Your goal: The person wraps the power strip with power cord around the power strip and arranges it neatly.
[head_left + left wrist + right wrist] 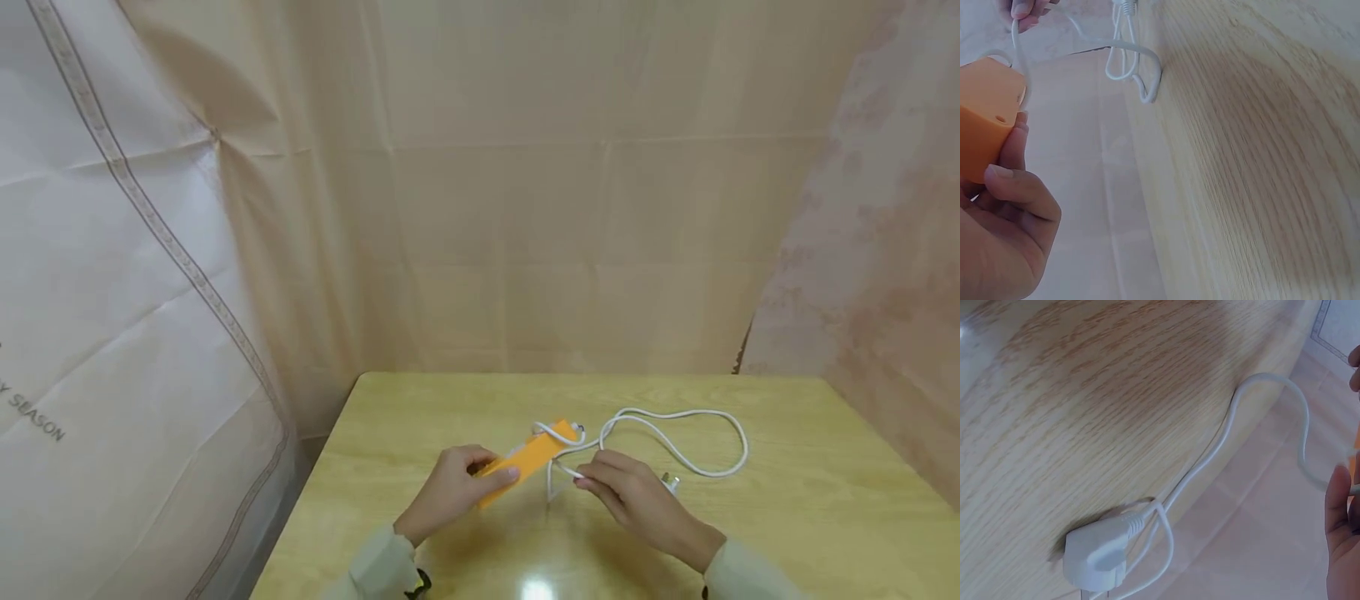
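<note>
Head view: the left hand [450, 492] grips the near end of an orange, oblong plastic power strip [528, 461], its fingers curled round the body, lifted off the pale wood-grain table [825, 517]. At about three o'clock from it, the right hand [637, 500] pinches the thin white rubber cord [678, 458] close to where it leaves the strip's far end. The rest of the cord runs out toward two o'clock in one wide loop lying on the table. Judging from this, the winding goes best if the strip is held steady and each turn is laid snug beside the last, with the right hand feeding slack evenly so that the loop does not kink.

Left wrist view: the strip's orange end [988, 115] sits against thumb and fingers [1013, 181], which are clamped on it. The cord [1129, 62] hangs in a narrow loop at twelve o'clock.

Right wrist view: the white moulded plug [1100, 550] lies flat on the table at six o'clock, touching the wood, and the cord [1222, 437] rises from it toward two o'clock, where fingertips [1338, 487] show at the edge.

No container appears in any view; nothing is boxed, bagged or binned.
</note>
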Demonstrator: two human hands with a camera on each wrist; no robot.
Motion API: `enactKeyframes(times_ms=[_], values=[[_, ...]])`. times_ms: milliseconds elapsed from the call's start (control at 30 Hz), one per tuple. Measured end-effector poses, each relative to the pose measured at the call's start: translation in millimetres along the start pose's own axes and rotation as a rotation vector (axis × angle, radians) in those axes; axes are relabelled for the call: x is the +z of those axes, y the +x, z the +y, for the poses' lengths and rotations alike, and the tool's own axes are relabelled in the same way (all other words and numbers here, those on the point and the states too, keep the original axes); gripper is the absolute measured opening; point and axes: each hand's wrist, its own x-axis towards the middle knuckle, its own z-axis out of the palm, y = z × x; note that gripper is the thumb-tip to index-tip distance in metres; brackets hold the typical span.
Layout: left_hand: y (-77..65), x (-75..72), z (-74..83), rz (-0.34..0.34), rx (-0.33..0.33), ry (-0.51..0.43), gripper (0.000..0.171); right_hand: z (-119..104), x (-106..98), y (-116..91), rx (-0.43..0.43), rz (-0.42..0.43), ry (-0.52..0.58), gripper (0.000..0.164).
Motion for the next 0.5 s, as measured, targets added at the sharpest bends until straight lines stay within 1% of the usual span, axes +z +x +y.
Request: enactKeyframes(times_ms=[100, 233, 367, 500], values=[[2.4, -0.7, 0.4, 0.006, -0.013, 0.025, 0.036, 2.8, -1.4, 2.4, -0.020, 0.007, -0.028, 0.006], [2.4, -0.8, -0.6, 0.014, -0.039, 0.064, 0.041, 4.5, -1.5, 3.0, -0.041, 0.012, -0.034, 0.008], [1.2, -0.9, -2.8, 0.020, -0.049, 0.106, 0.044, 5.2, -1.3, 1.4, -0.034, -0.002, -0.049, 0.012], [-0.1, -0.6, -4.5, 0.013, -0.057, 0.144, 0.046, 5.2, -1.4, -0.9, -0.024, -0.013, -0.056, 0.016]])
